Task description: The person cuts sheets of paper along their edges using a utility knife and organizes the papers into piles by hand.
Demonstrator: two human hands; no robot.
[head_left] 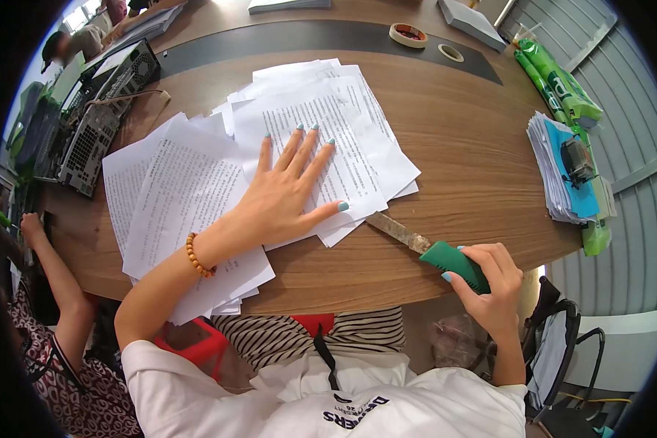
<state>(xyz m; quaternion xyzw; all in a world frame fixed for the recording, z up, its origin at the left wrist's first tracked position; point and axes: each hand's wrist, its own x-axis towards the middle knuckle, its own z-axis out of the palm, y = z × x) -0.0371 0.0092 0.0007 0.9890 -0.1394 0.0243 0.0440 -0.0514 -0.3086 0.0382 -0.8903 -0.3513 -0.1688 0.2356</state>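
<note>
My left hand (pixel 288 186) lies flat with spread fingers on a loose pile of printed paper sheets (pixel 343 139). Several more printed sheets (pixel 190 175) fan out beneath my left forearm. In my right hand (pixel 493 281) is the green handle of a knife (pixel 452 264), fingers wrapped round it. Its worn, stained blade (pixel 398 233) points left toward the papers. The blade's tip is at the lower right edge of the pile; whether it reaches under the sheets I cannot tell.
Two tape rolls, one orange-cored (pixel 409 36) and one smaller (pixel 451 52), lie at the back. A paper stack (pixel 551 171) with a blue sheet and green packages (pixel 558 80) line the right edge. An opened computer case (pixel 102 113) stands left. Another person's arm (pixel 62 266) is at lower left.
</note>
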